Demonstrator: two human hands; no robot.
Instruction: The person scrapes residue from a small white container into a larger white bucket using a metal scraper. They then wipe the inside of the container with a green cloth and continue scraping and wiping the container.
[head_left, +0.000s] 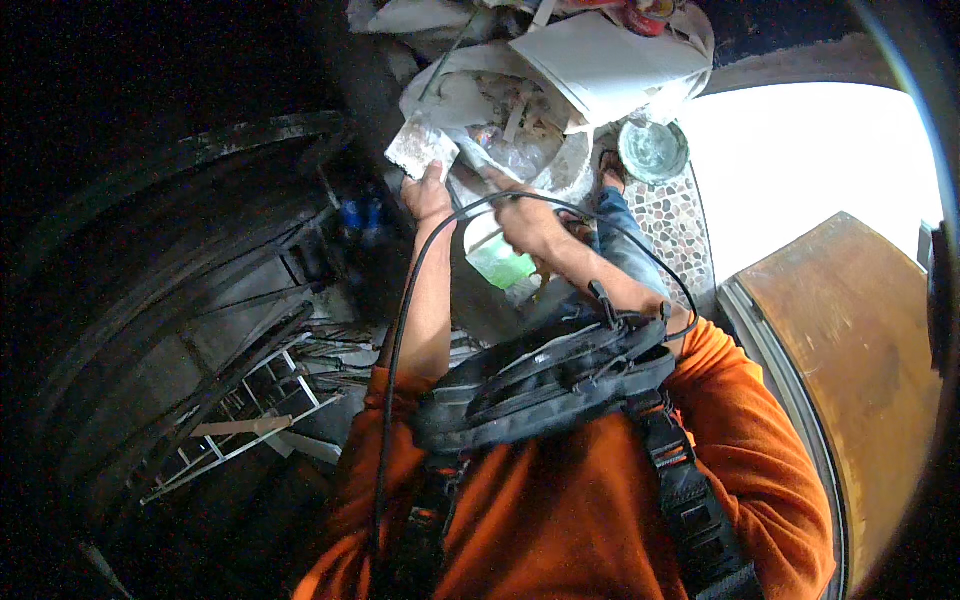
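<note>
My left hand (428, 196) grips a flat, roughly square piece (422, 147) coated in whitish, dirty material, with the thumb over its near edge. To its right, my right hand (523, 219) is at the near rim of a large white sack (576, 166). Its fingers are blurred, and a pale narrow strip lies by them; whether they hold it cannot be told. Inside the sack are plastic wrapping (525, 159) and other refuse. Below the right hand is a white container (501, 259) with green on it. A black cable loops across in front of both forearms.
A whitish-stained round tub (653, 152) stands on pebble-patterned flooring (670, 225), near a leg in jeans (626, 217). A white sheet (611, 64) covers part of the sack. A brown panel (847, 337) is at right, a metal ladder (300, 382) at lower left.
</note>
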